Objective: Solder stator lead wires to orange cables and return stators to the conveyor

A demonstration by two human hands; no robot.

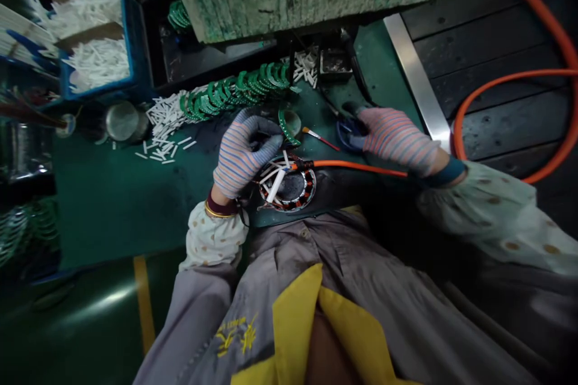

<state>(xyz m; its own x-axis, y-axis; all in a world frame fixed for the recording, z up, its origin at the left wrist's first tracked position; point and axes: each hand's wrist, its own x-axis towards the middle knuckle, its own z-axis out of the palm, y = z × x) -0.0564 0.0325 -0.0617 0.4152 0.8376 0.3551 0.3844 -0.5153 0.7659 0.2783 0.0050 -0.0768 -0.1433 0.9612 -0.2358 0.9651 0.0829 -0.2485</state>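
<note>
Grey coat (347, 289), left hand (244, 153) fingers curled over stator (300, 192), grip unclear, right hand (397, 138) fingers closed on blue-handled tool (348, 135)

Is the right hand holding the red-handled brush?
No, the red-handled brush lies on the green mat, apart from the right hand.
</note>
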